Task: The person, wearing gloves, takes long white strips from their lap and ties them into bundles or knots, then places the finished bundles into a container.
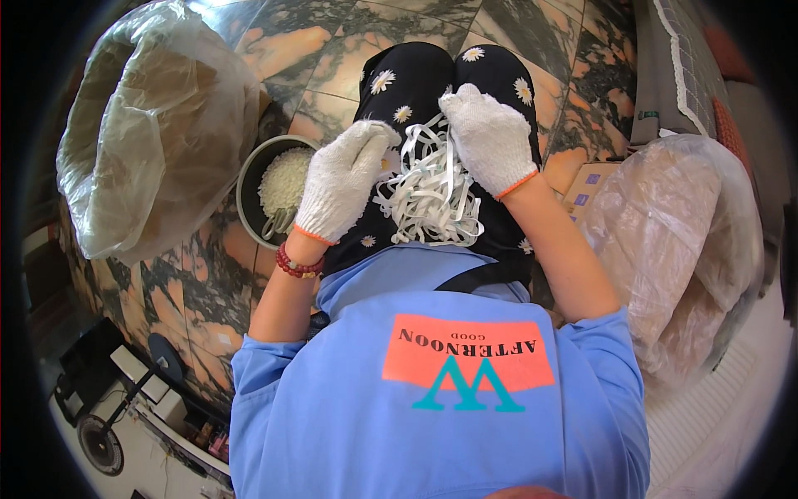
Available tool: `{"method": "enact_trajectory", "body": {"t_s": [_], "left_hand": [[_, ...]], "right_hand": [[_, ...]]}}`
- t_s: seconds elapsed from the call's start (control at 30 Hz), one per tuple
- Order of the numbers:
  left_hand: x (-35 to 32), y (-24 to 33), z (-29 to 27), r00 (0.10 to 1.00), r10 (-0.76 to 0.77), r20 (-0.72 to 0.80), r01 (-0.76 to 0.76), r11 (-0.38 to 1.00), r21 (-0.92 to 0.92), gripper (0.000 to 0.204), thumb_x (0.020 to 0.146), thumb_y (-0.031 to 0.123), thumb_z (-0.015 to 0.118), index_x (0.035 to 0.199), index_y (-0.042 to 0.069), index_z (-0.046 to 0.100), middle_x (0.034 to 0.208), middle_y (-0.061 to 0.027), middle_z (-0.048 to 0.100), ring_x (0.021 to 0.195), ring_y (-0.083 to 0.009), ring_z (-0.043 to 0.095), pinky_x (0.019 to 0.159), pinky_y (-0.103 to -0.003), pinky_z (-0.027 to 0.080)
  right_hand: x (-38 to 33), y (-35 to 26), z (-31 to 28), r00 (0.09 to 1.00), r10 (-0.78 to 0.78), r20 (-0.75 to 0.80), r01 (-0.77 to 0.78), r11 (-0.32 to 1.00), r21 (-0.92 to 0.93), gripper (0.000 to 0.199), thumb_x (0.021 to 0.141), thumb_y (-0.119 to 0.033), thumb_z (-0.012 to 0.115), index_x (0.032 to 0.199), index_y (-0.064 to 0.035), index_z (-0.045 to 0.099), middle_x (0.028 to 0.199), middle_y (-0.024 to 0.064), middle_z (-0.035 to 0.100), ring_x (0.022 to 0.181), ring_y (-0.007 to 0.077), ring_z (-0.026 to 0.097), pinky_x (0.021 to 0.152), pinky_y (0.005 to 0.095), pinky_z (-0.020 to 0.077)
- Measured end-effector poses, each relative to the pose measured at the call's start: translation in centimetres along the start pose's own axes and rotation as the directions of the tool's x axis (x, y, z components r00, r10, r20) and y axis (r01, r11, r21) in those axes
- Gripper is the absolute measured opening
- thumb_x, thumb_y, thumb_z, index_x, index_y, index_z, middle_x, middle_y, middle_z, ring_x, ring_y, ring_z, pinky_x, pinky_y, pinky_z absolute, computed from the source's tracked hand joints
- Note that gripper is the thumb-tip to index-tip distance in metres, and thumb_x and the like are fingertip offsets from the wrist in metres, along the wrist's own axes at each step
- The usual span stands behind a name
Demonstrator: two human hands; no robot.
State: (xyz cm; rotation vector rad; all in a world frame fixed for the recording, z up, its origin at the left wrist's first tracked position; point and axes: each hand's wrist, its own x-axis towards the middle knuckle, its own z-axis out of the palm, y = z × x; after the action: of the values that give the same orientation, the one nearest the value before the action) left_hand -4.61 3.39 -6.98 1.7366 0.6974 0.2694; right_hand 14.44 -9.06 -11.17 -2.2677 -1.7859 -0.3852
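Observation:
A tangled heap of narrow white strips, like ribbon or flat elastic, lies on my lap over black trousers with daisies. Both my hands wear white knitted gloves with orange cuffs. My right hand is closed at the far right of the heap, and a few strips rise to its fingers. Left of the heap, my left hand is closed with its fingers pressed together; what it pinches, if anything, is hidden. Beside that hand a round pot holds small white pieces, with a looped handle lying on them.
On the left stands a large open bag of clear plastic. To the right are another plastic-wrapped bundle, a cardboard box and a grey sofa. A fan is at the lower left. Patterned marble tiles cover the floor.

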Motion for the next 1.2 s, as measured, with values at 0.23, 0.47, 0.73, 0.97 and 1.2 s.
{"method": "enact_trajectory", "body": {"t_s": [0.23, 0.47, 0.73, 0.97, 1.2], "left_hand": [[-0.3, 0.1, -0.5, 1.000, 0.029, -0.007, -0.029, 0.999, 0.016, 0.019, 0.101, 0.013, 0.055, 0.107, 0.000, 0.067, 0.093, -0.0062, 0.071, 0.080, -0.0087, 0.066, 0.073, -0.025, 0.051], [0.7, 4.6, -1.1, 0.947, 0.308, 0.089, -0.316, 0.945, 0.082, 0.068, 0.080, 0.020, 0.081, 0.140, 0.002, 0.052, 0.131, -0.0111, 0.063, 0.122, -0.0229, 0.060, 0.107, -0.037, 0.046], [2.7, 9.0, 2.0, 0.734, 0.336, 0.590, -0.199, 0.937, -0.286, 0.021, 0.105, 0.019, 0.059, 0.110, 0.000, 0.065, 0.091, -0.0036, 0.068, 0.083, -0.0115, 0.066, 0.081, -0.027, 0.055], [0.9, 7.1, 1.8, 0.645, 0.157, 0.748, 0.283, 0.859, -0.425, 0.036, 0.105, 0.033, 0.054, 0.098, 0.000, 0.067, 0.079, -0.0069, 0.068, 0.070, -0.0110, 0.064, 0.064, -0.024, 0.050], [0.2, 7.7, 1.5, 0.699, 0.209, 0.684, 0.278, 0.802, -0.529, 0.038, 0.106, 0.033, 0.051, 0.119, -0.001, 0.062, 0.071, -0.0041, 0.065, 0.057, -0.0093, 0.060, 0.052, -0.019, 0.044]], "right_hand": [[0.8, 0.0, -2.1, 0.995, 0.104, 0.008, -0.101, 0.943, 0.316, 0.006, 0.084, -0.010, 0.061, 0.089, -0.0114, 0.065, 0.086, 0.0070, 0.058, 0.077, 0.0264, 0.066, 0.064, 0.0373, 0.0541], [1.0, -0.2, -11.3, 0.960, 0.276, -0.048, -0.159, 0.680, 0.716, 0.017, 0.074, 0.010, 0.068, 0.085, -0.0027, 0.065, 0.086, 0.0064, 0.063, 0.065, 0.0141, 0.059, 0.059, 0.0270, 0.0476], [1.7, 0.0, -16.7, 0.939, 0.256, -0.231, 0.030, 0.608, 0.794, 0.018, 0.085, 0.011, 0.065, 0.097, -0.0031, 0.063, 0.096, 0.0092, 0.070, 0.064, 0.0049, 0.057, 0.055, 0.0193, 0.0456], [0.0, 2.6, -14.8, 0.785, 0.489, -0.380, -0.146, 0.742, 0.654, 0.017, 0.086, 0.011, 0.063, 0.093, -0.0048, 0.063, 0.088, 0.0022, 0.069, 0.070, 0.0024, 0.056, 0.061, 0.0184, 0.0450], [-4.5, 3.7, -12.9, 0.927, 0.374, -0.003, -0.317, 0.789, 0.527, 0.029, 0.085, 0.007, 0.059, 0.108, -0.0085, 0.069, 0.101, 0.0027, 0.070, 0.068, 0.0027, 0.054, 0.061, 0.0199, 0.0460]]}}
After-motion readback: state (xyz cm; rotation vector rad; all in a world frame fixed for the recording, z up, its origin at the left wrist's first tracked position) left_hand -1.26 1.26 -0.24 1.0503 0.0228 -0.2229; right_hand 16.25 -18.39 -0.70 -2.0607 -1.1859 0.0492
